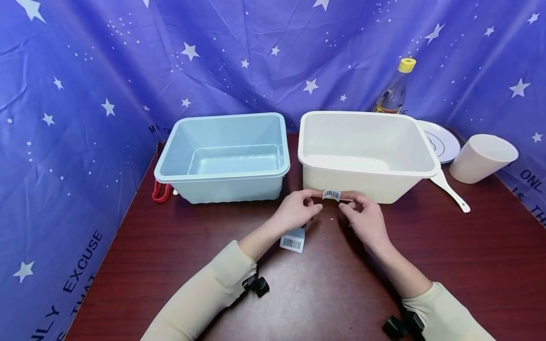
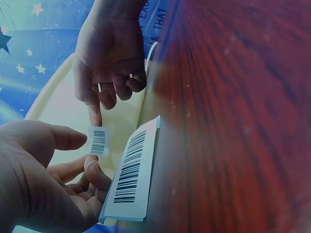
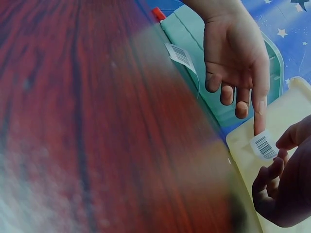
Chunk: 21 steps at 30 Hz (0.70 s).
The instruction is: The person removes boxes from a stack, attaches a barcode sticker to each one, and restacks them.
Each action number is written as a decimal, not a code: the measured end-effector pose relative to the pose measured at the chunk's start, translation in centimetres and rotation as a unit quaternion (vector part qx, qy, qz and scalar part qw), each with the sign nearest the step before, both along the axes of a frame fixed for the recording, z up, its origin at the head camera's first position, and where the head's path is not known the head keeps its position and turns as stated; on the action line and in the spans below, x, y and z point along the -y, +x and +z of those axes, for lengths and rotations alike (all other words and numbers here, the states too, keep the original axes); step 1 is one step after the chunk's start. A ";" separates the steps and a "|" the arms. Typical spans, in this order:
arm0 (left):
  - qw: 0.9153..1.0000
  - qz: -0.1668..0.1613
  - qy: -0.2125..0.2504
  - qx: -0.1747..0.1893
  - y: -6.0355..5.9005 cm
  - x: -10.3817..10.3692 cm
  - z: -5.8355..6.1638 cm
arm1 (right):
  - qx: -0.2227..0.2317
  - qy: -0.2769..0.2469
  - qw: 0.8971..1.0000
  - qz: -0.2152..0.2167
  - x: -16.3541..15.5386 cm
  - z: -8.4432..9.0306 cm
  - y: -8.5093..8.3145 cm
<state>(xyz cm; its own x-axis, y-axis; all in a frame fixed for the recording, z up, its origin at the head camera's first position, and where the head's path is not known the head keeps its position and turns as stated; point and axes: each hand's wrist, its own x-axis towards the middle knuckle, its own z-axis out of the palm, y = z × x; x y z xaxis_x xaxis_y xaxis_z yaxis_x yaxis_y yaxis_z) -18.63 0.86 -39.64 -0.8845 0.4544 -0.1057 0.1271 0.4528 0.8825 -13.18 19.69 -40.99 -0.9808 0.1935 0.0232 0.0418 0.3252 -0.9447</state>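
You have a small white barcode sticker (image 1: 331, 194) stretched between your fingertips, just before the cream tub (image 1: 367, 182). A larger barcode label (image 1: 292, 243) lies flat under your left wrist.

A dark reddish-brown wooden table (image 1: 179, 265) fills the lower frame. At its centre stand a pale blue rectangular plastic tub (image 1: 223, 156) and a cream rectangular plastic tub (image 1: 367, 154). Toward upper right sit a beige plastic cup (image 1: 482, 158), white round plate (image 1: 441, 140), white plastic spoon (image 1: 453, 190) and yellow-capped clear bottle (image 1: 394, 90). A white barcode label sheet (image 1: 292, 241) lies at centre.

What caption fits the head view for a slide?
Both hands hold a barcode sticker before the cream tub.
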 end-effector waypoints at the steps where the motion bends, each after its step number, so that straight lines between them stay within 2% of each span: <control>1: 1.000 0.000 -0.002 0.001 0.0 0.0 0.0 | 0.000 0.002 1.000 -0.001 0.0 0.0 0.0; 6: 1.000 -0.001 -0.007 0.003 0.0 0.0 0.0 | -0.003 0.031 1.000 -0.002 0.0 0.1 0.1; 14: 1.000 -0.003 -0.006 0.000 0.0 0.0 0.0 | -0.029 0.124 0.992 -0.012 -0.1 0.5 0.3; 21: 1.000 -0.012 -0.006 -0.005 0.2 0.1 0.3 | -0.043 0.158 0.986 -0.023 -0.2 0.9 0.4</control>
<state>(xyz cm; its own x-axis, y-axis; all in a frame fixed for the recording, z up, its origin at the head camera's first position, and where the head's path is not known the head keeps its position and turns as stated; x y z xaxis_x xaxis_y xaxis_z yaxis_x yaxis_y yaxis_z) -18.46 0.80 -39.39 -0.8742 0.4746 -0.1027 0.1464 0.4593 0.8761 -12.76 19.89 -40.12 -0.9631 0.2071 0.1718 -0.0123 0.6038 -0.7970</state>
